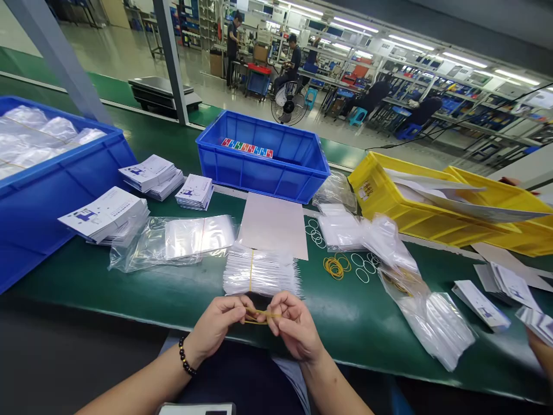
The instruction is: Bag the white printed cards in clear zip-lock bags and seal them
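Yellow and thin, a rubber band (256, 323) loops between the left grip (222, 321) and right grip (297, 328), both pinching it. A matching band (251, 271) rings the whitish bundle (274, 274).

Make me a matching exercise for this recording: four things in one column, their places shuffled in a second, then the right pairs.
Things
1. Rubber band
2. Bundle
3. Bracelet
4. Fan

Places
A. Around the left wrist
B. Beyond the table, in the background
C. Pinched between the left hand and right hand
D. On the table, just beyond the hands

Pairs: 1-C, 2-D, 3-A, 4-B
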A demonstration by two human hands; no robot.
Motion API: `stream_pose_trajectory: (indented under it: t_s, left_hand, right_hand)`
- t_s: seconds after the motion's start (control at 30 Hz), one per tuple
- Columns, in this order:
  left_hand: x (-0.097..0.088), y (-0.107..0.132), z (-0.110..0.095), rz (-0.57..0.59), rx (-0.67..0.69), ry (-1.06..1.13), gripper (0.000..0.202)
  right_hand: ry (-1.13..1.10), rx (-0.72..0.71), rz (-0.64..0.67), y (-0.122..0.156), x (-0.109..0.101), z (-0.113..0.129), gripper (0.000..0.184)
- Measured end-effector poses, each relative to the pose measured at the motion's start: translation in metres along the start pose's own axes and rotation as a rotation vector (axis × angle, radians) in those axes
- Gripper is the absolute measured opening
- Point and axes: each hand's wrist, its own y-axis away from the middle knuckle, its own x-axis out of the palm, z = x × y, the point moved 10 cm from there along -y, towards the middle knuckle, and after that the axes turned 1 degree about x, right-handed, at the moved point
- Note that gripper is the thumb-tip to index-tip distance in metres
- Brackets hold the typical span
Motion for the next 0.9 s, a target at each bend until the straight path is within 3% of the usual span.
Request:
stream_pose_trajectory:
  t_s: [0.13, 0.23, 0.3, 0.37, 0.43, 0.5, 0.57, 0.63, 0.73, 0.83, 0.9]
  left_hand:
    - [-0.010, 0.004, 0.004, -0.149, -0.073, 0.246, 0.019]
    - [-0.012, 0.007, -0.005, -0.109, -0.025, 0.276, 0.029]
    - [-0.021, 0.008, -0.011, -0.099, 0.023, 0.147, 0.034]
    - [-0.039, 0.008, -0.013, -0.166, 0.056, -0.052, 0.034]
    - [-0.060, 0.007, -0.018, -0.304, 0.084, -0.171, 0.033]
    - [-0.074, 0.005, -0.023, -0.431, 0.125, -0.148, 0.036]
    - [-0.078, 0.000, -0.026, -0.485, 0.151, -0.040, 0.038]
    - [-0.076, -0.008, -0.025, -0.493, 0.136, 0.066, 0.034]
    - [-0.073, -0.021, -0.024, -0.464, 0.086, 0.111, 0.032]
    - [-0.068, -0.033, -0.026, -0.348, 0.031, 0.057, 0.063]
    - [-0.065, -0.041, -0.027, -0.259, -0.023, 0.013, 0.079]
  right_hand:
    - [0.291, 0.065, 0.024, 0.000, -0.008, -0.005, 0.037]
    - [0.560, 0.085, 0.029, -0.001, -0.014, 0.003, 0.019]
    - [0.625, 0.042, 0.060, -0.001, -0.012, 0.012, 0.021]
    - [0.597, -0.027, 0.064, -0.001, -0.011, 0.020, 0.033]
    - [0.519, -0.125, 0.002, -0.001, -0.014, 0.027, 0.040]
    - [0.401, -0.256, -0.135, 0.001, -0.024, 0.035, 0.044]
    - [0.265, -0.372, -0.299, 0.006, -0.038, 0.040, 0.045]
    - [0.183, -0.420, -0.433, 0.009, -0.050, 0.039, 0.044]
    - [0.179, -0.409, -0.535, 0.008, -0.062, 0.036, 0.039]
    - [0.158, -0.371, -0.571, 0.003, -0.074, 0.034, 0.024]
    - [0.154, -0.324, -0.551, -0.004, -0.079, 0.033, 0.029]
